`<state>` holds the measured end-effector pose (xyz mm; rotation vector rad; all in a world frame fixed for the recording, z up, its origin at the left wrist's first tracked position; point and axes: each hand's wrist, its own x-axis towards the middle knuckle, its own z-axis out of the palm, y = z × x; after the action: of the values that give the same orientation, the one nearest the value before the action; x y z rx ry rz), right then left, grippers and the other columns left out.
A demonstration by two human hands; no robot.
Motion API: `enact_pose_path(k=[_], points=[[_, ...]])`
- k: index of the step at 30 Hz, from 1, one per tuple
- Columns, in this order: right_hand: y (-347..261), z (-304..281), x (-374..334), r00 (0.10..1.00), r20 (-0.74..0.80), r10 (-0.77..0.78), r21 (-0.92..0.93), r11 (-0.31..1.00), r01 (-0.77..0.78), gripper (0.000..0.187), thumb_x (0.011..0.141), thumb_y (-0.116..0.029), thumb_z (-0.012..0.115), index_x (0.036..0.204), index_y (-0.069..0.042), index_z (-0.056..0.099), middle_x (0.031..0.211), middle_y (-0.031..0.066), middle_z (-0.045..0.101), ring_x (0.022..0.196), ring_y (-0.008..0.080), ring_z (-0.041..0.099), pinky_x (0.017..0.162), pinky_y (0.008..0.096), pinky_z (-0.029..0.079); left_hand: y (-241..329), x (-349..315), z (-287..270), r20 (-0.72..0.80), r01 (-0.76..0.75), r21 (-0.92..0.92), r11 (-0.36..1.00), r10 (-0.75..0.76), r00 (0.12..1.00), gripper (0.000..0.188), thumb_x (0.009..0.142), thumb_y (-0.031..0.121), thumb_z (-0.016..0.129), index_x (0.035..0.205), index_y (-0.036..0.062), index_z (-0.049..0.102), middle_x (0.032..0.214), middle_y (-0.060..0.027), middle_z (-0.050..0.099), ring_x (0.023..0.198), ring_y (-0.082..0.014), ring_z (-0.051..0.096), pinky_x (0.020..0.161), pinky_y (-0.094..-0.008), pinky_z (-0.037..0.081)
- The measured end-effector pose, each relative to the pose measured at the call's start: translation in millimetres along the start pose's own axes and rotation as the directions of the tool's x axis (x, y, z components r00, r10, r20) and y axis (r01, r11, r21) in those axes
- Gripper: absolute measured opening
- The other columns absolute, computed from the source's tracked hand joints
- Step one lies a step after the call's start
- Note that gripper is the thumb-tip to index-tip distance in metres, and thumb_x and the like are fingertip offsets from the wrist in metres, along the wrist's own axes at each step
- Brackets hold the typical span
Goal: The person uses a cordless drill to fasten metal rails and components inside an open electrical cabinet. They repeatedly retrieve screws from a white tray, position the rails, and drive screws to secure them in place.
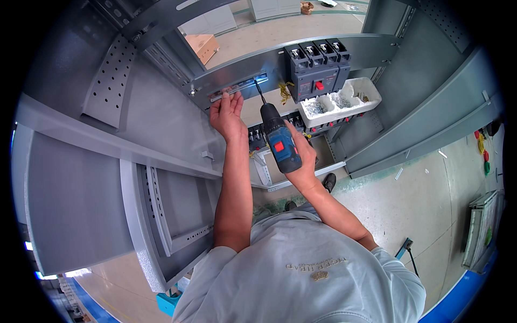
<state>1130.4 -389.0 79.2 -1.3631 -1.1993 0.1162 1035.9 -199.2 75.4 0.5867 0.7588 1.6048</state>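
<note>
My right hand (305, 157) grips the handle of a blue and black cordless drill (279, 141). A long thin bit runs from its chuck up to the right part of a short metal rail (245, 85), where bluish light shines; whether it sits in a screw is too small to tell. The rail lies along a grey crossbar (215, 81) of the cabinet. At the rail's left end my left hand (228, 116) has its fingers closed on the lower edge. To the right of the drill bit, a large dark circuit breaker (309, 81) with a red switch is on the same crossbar.
Below the breaker stands a white foam tray (372, 102) holding small metal parts, with further breakers (256, 139) beneath. Yellow wire ties (285, 92) hang beside the breaker. Grey cabinet panels (161, 129) close in on the left, and a curved-looking side edge (425, 129) on the right.
</note>
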Motion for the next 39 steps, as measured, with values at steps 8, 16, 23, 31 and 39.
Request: enact_pose_path(k=[8, 16, 23, 31, 39], points=[[-4, -1, 2, 0.999, 0.005, 0.034, 0.003, 0.999, -0.034, 0.065, 0.077, -0.002, 0.074, 0.139, 0.000, 0.055, 0.106, 0.0201, 0.068, 0.091, 0.0364, 0.069, 0.081, 0.0378, 0.055, 0, -2, 2, -0.006, 0.002, -0.008, 1.000, -0.002, 1.000, 0.017, 0.096, 0.009, 0.069, 0.093, 0.0034, 0.054, 0.102, -0.0190, 0.069, 0.096, -0.0315, 0.073, 0.087, -0.0430, 0.063], [-9, -2, 2, 0.996, 0.030, 0.088, 0.021, 0.996, -0.089, 0.060, 0.081, 0.004, 0.067, 0.139, -0.002, 0.056, 0.114, 0.0199, 0.069, 0.099, 0.0325, 0.070, 0.090, 0.0346, 0.053, -1, 1, 0, 0.000, 0.001, -0.002, 1.000, -0.001, 1.000, 0.016, 0.096, 0.009, 0.069, 0.093, 0.0040, 0.054, 0.101, -0.0189, 0.069, 0.097, -0.0318, 0.073, 0.087, -0.0437, 0.063], [-9, -4, 3, 0.993, 0.062, 0.099, 0.001, 0.995, -0.100, 0.060, 0.081, 0.002, 0.067, 0.139, -0.001, 0.055, 0.114, 0.0206, 0.069, 0.101, 0.0364, 0.069, 0.090, 0.0367, 0.053, -2, 2, -1, -0.004, -0.008, 0.007, 1.000, 0.008, 1.000, 0.016, 0.096, 0.009, 0.069, 0.094, 0.0036, 0.055, 0.100, -0.0186, 0.070, 0.095, -0.0319, 0.073, 0.086, -0.0429, 0.063], [-2, -2, 3, 1.000, 0.021, 0.005, 0.006, 1.000, -0.005, 0.067, 0.077, -0.002, 0.072, 0.141, 0.000, 0.053, 0.100, 0.0200, 0.065, 0.087, 0.0374, 0.066, 0.078, 0.0404, 0.054, 0, 0, -1, -0.011, -0.009, 0.056, 0.998, 0.010, 1.000, 0.017, 0.095, 0.010, 0.071, 0.094, 0.0036, 0.056, 0.096, -0.0158, 0.069, 0.094, -0.0317, 0.073, 0.084, -0.0420, 0.063], [-2, -7, 3, 0.991, 0.130, 0.036, -0.060, 0.998, -0.028, 0.071, 0.075, -0.002, 0.073, 0.143, -0.001, 0.053, 0.105, 0.0213, 0.067, 0.091, 0.0385, 0.067, 0.079, 0.0399, 0.055, 2, 0, -2, -0.007, -0.020, 0.072, 0.997, 0.020, 1.000, 0.017, 0.096, 0.012, 0.070, 0.095, 0.0032, 0.054, 0.098, -0.0160, 0.068, 0.095, -0.0326, 0.073, 0.085, -0.0440, 0.063]])
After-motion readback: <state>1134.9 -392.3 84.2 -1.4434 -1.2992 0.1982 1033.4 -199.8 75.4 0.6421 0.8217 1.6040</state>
